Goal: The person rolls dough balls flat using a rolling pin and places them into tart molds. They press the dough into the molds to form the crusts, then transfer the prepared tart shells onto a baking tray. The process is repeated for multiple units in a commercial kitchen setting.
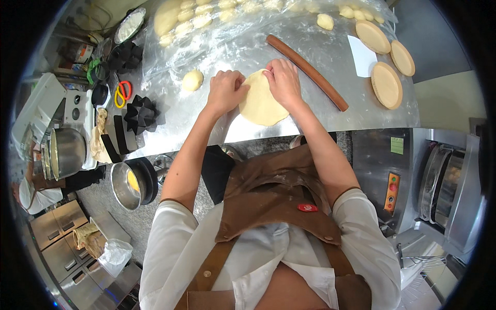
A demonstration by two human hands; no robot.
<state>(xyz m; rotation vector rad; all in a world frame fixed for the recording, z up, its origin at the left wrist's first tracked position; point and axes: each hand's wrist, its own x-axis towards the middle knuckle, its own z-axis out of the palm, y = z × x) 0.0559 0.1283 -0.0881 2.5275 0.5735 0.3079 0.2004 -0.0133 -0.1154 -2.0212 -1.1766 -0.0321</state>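
A flattened round of dough [262, 104] lies on the floured metal table [174, 112] in front of me, its near edge by the table's edge. My left hand [228, 90] pinches its left rim between curled fingers and thumb. At its upper right rim, my right hand [285, 82] grips the dough with thumb and fingers. The undersides of the fingers are hidden. Just right of my right hand lies a wooden rolling pin [308, 71], set diagonally. One dough ball [192, 80] rests to the left of my left hand.
Dough pieces [201, 19] lie under plastic sheet at the back. To the right are a white scraper [362, 56] and round tart shells [386, 85]. Scissors [123, 93], a black fluted mould [140, 114] and a scale [75, 104] stand left. A steel bowl [126, 186] sits below the table edge.
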